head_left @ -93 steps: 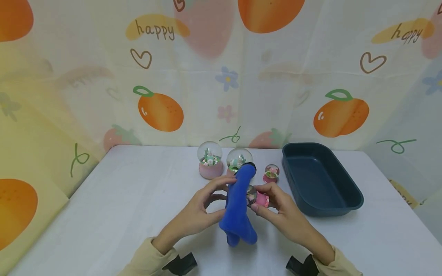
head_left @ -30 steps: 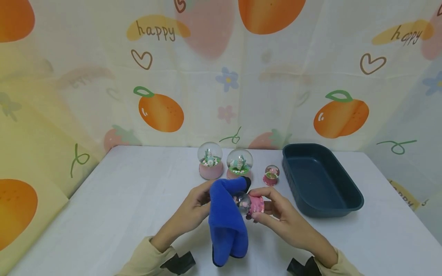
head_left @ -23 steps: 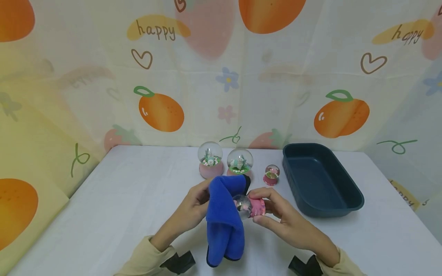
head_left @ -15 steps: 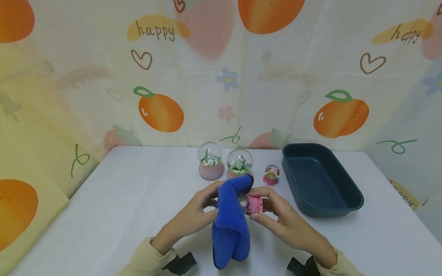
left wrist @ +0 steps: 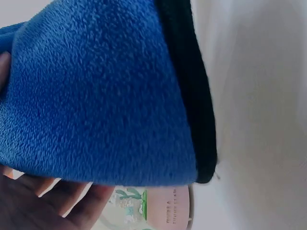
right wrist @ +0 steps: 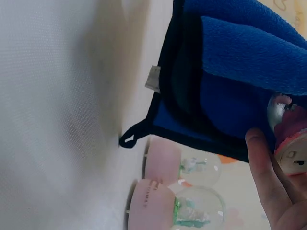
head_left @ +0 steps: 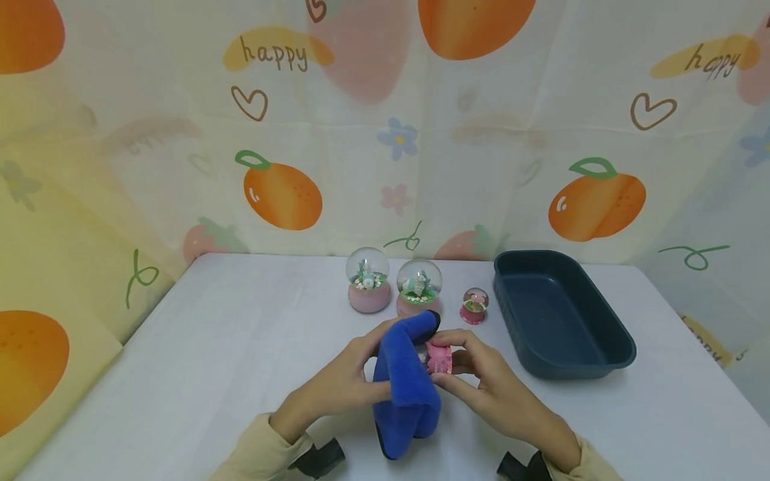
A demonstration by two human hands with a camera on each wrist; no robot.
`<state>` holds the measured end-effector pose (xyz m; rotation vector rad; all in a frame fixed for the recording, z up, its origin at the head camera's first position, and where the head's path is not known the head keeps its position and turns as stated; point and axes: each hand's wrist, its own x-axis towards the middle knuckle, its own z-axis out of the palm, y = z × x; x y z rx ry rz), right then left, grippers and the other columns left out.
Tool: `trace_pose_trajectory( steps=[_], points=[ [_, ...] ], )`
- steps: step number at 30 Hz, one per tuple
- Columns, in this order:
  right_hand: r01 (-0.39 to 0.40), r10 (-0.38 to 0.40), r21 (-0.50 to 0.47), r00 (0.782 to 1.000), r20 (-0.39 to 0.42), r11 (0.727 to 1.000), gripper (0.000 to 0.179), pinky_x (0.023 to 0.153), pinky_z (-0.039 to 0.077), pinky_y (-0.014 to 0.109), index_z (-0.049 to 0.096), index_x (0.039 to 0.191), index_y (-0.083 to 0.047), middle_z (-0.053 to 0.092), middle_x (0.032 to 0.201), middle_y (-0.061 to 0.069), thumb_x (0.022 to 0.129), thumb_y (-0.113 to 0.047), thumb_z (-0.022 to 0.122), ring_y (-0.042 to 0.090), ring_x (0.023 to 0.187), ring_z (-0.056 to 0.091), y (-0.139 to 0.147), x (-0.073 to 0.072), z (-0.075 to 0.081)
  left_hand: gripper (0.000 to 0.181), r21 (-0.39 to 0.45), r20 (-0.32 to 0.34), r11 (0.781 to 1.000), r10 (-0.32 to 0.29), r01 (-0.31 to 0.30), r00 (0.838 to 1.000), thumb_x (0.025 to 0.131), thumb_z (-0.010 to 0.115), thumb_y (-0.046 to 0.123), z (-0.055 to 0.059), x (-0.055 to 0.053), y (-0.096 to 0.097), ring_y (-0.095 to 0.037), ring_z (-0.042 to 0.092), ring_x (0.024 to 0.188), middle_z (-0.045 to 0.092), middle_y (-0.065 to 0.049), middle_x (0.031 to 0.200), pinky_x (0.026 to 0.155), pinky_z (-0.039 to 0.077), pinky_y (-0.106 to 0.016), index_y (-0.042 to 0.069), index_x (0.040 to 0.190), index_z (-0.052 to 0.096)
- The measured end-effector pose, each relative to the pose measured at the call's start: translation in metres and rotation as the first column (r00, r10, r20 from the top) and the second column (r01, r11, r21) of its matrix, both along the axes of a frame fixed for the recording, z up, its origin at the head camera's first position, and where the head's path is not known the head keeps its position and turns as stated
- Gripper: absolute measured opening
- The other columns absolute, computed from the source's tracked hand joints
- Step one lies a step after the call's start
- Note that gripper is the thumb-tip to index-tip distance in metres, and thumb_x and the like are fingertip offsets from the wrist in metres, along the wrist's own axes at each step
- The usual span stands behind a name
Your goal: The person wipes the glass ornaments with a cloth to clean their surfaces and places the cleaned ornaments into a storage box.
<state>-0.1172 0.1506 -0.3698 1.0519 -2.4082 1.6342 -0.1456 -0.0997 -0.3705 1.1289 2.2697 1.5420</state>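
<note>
My left hand (head_left: 341, 375) grips a blue plush cloth (head_left: 406, 381) with black edging, thumb on the near side. The cloth is draped against a small snow globe (head_left: 440, 359) and hides most of its clear ball. Thumb and fingers of my right hand (head_left: 496, 381) pinch the globe's pink base, with the globe lying sideways above the table. In the right wrist view, the base's underside and part of the silvery ball (right wrist: 277, 112) show beside the cloth's folds. The cloth (left wrist: 100, 96) fills much of the left wrist view, hiding the globe there.
Two larger snow globes, one on the left (head_left: 369, 298) and one beside it (head_left: 419, 284), stand behind my hands. A small snow globe (head_left: 474, 306) with a dark pink base stands to their right. Farther right is a dark blue rectangular tub (head_left: 619, 354). White cloth (head_left: 210, 374) covers the table.
The cloth has shifted right over the held globe's ball, which showed more fully about a second ago. My left hand moved right with it; the right hand keeps its pinch on the base.
</note>
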Motion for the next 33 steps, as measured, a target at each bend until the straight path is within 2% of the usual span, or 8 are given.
trace_pose_trajectory(
  steps=[4,8,12,16,22,25,28,33],
  points=[
    [0.000,0.001,-0.027,1.000,0.027,1.000,0.040,0.086,0.057,0.026,0.050,0.126,-0.006,0.059,0.126,0.015,0.091,-0.004,0.068,0.009,0.100,0.067,0.0013,-0.0010,0.0000,0.064,0.027,-0.051,1.000,0.008,-0.007,0.999,0.090,0.069,0.019,0.0003,0.0012,0.0019,-0.015,0.059,0.122,0.058,-0.001,0.141,0.102,0.049,-0.036,0.020,0.148,0.041],
    [0.038,-0.031,-0.052,0.991,0.129,0.998,0.045,0.083,0.058,0.027,0.050,0.127,-0.005,0.058,0.125,0.018,0.088,-0.006,0.073,0.012,0.095,0.070,0.0034,-0.0014,0.0017,0.058,0.035,-0.070,0.999,0.027,-0.025,0.997,0.091,0.066,0.015,0.0010,0.0025,0.0032,-0.016,0.060,0.122,0.060,-0.002,0.138,0.102,0.050,-0.036,0.017,0.144,0.045],
    [0.096,-0.090,-0.017,0.972,0.218,0.995,0.050,0.082,0.058,0.025,0.050,0.130,-0.004,0.057,0.128,0.020,0.088,-0.012,0.075,0.013,0.092,0.071,0.0054,-0.0019,0.0033,0.052,0.028,-0.060,0.998,0.066,-0.064,0.996,0.091,0.064,0.015,0.0011,0.0040,0.0029,-0.016,0.064,0.116,0.064,-0.005,0.133,0.098,0.052,-0.034,0.013,0.140,0.048],
    [0.112,-0.117,0.035,0.967,0.226,0.993,0.050,0.080,0.058,0.023,0.051,0.132,-0.005,0.060,0.129,0.022,0.089,-0.017,0.074,0.013,0.089,0.071,0.0073,-0.0032,0.0045,0.045,0.030,-0.091,0.996,0.092,-0.090,0.992,0.092,0.063,0.012,-0.0009,0.0032,0.0019,-0.016,0.066,0.112,0.068,-0.007,0.128,0.095,0.054,-0.032,0.010,0.136,0.052],
    [0.102,-0.114,0.067,0.971,0.210,0.993,0.047,0.076,0.058,0.024,0.053,0.133,-0.003,0.064,0.125,0.023,0.092,-0.019,0.070,0.009,0.085,0.072,0.0080,-0.0040,0.0064,0.040,0.108,-0.162,0.990,0.105,-0.088,0.981,0.089,0.059,-0.003,-0.0026,-0.0001,-0.0009,-0.011,0.066,0.100,0.071,-0.010,0.118,0.085,0.057,-0.031,0.006,0.128,0.059],
    [0.119,-0.131,0.075,0.976,0.174,0.990,0.043,0.079,0.057,0.022,0.055,0.130,-0.004,0.067,0.122,0.019,0.093,-0.019,0.070,0.009,0.089,0.072,0.0069,-0.0034,0.0070,0.037,0.123,-0.149,0.988,0.107,-0.089,0.983,0.089,0.061,-0.001,-0.0019,-0.0010,-0.0017,-0.008,0.063,0.096,0.071,-0.008,0.114,0.081,0.056,-0.029,0.008,0.125,0.061],
    [0.153,-0.164,0.086,0.977,0.140,0.985,0.040,0.082,0.056,0.021,0.056,0.127,-0.007,0.071,0.118,0.013,0.092,-0.021,0.071,0.009,0.093,0.072,0.0045,-0.0028,0.0060,0.037,0.115,-0.114,0.989,0.106,-0.093,0.988,0.091,0.063,0.006,-0.0007,-0.0013,-0.0023,-0.011,0.062,0.103,0.068,-0.006,0.118,0.087,0.055,-0.031,0.011,0.127,0.059],
    [0.188,-0.193,0.089,0.979,0.061,0.978,0.040,0.082,0.058,0.025,0.057,0.125,-0.008,0.072,0.117,0.013,0.090,-0.019,0.073,0.010,0.091,0.073,0.0005,-0.0015,0.0021,0.051,-0.009,0.019,0.997,0.083,-0.083,0.996,0.095,0.062,0.027,-0.0007,-0.0009,-0.0004,-0.015,0.056,0.125,0.058,0.003,0.137,0.102,0.049,-0.040,0.022,0.143,0.044]
  ],
)
